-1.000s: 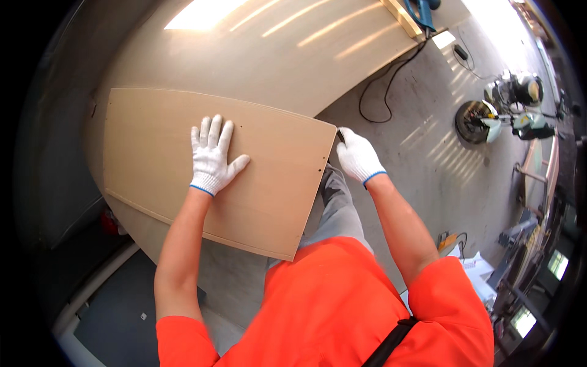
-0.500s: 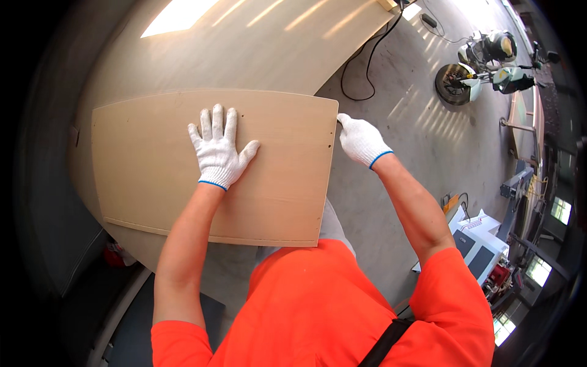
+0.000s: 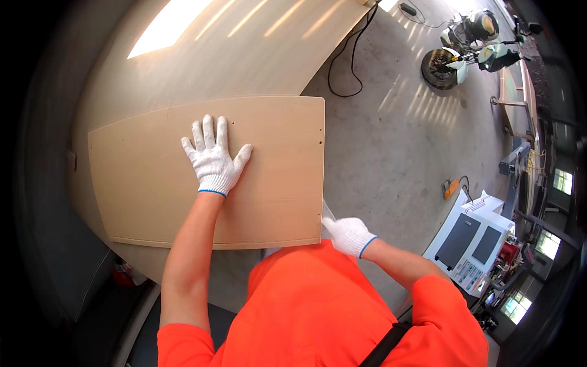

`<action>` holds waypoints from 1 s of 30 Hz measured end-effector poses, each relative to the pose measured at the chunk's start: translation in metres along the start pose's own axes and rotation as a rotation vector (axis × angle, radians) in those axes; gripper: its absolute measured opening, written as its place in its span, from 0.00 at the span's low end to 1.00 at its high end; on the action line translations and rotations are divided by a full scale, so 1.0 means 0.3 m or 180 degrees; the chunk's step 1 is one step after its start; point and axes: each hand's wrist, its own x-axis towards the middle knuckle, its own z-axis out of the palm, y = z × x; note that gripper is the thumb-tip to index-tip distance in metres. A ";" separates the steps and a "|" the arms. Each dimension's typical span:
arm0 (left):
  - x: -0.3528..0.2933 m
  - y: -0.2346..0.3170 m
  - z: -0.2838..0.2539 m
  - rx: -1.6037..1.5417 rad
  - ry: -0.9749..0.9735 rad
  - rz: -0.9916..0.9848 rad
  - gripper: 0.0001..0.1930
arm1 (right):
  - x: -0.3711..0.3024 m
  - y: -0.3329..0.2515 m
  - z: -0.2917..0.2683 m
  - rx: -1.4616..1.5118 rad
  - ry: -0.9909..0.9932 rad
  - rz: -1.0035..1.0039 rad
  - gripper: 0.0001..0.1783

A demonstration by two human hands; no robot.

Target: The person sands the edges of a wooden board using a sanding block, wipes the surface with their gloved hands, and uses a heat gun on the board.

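Observation:
A light wooden panel (image 3: 147,183) with small drilled holes lies flat on a large pale table (image 3: 244,55). My left hand (image 3: 213,160), in a white glove, presses flat on the middle of the panel with its fingers spread. My right hand (image 3: 350,235), also gloved, is closed at the panel's near right corner. A thin pale piece (image 3: 328,211) runs from that hand up against the panel's right edge; what it is cannot be told. My orange shirt hides the space below the near edge.
A black cable (image 3: 348,67) loops over the concrete floor to the right of the table. A scooter (image 3: 471,43) is parked at the far right. A white machine console (image 3: 474,241) stands close at my right, with a small orange item (image 3: 451,188) on the floor beyond it.
My right hand has slid along the panel's right edge from the far corner to the near corner. My left hand stays flat on the panel. The view has tilted so the panel looks squarer.

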 end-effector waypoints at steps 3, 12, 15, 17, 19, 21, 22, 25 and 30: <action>0.003 -0.028 0.004 0.0022 0.0089 0.0041 0.48 | 0.087 0.067 -0.152 0.0292 0.1368 0.0093 0.21; 0.127 -0.092 -0.033 -0.0009 0.0105 0.0716 0.48 | 0.431 0.163 -0.691 0.0605 0.2147 0.0421 0.18; 0.126 -0.093 -0.049 0.0012 -0.0079 0.0669 0.48 | 0.406 0.132 -0.709 0.0548 0.1877 0.0535 0.19; 0.121 -0.095 -0.052 0.0013 -0.0101 0.0661 0.49 | 0.405 0.136 -0.712 0.0450 0.1805 0.0517 0.19; 0.129 -0.092 -0.059 0.0014 -0.0179 0.0658 0.49 | 0.394 0.135 -0.708 0.0336 0.1664 0.0503 0.19; 0.129 -0.091 -0.059 -0.0011 -0.0191 0.0678 0.49 | 0.361 0.131 -0.686 0.0211 0.1456 0.0493 0.18; 0.134 -0.089 -0.058 -0.0030 -0.0183 0.0706 0.49 | 0.351 0.141 -0.640 0.0149 0.1453 0.0381 0.16; 0.131 -0.093 -0.047 0.0006 -0.0084 0.0723 0.48 | 0.282 0.094 -0.544 0.0004 0.1185 0.0350 0.13; 0.143 -0.077 -0.047 0.0014 -0.0115 0.0710 0.49 | 0.141 0.045 -0.149 0.0183 0.1392 0.0079 0.10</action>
